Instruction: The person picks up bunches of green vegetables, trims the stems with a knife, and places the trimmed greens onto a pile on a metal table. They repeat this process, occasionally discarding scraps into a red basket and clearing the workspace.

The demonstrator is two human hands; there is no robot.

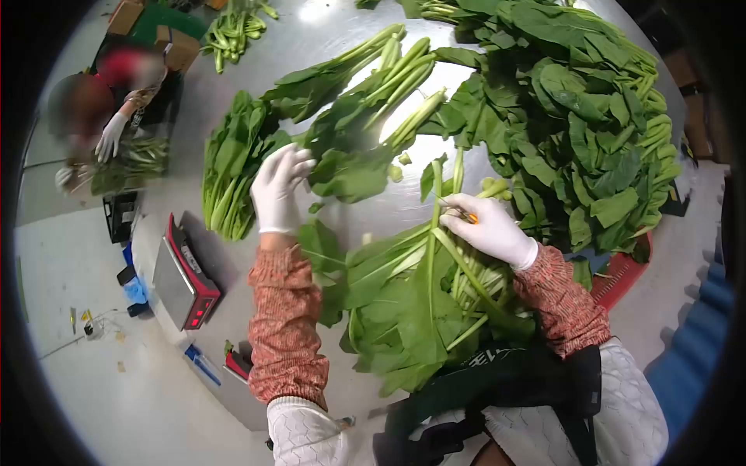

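My left hand (281, 186), in a white glove, is beside the leaves of a green bunch (334, 132); its fingers are loosely bent and apart, with nothing seen between them. In another white glove, my right hand (488, 231) is closed round a small tool with an orange handle (471, 218), mostly hidden by the fingers. Its fingertips are at the pale stalk (437, 186) of a leafy plant. Under and before that hand lies a loose heap of broad-leaved greens (412, 303), stems pointing up and right.
A large pile of greens (575, 116) covers the right side of the metal table (350, 225). More bunches (233, 167) lie at the left, near a red-edged scale (183, 272). A red crate (619, 279) stands at right. Another person's gloved hand (111, 137) is at upper left.
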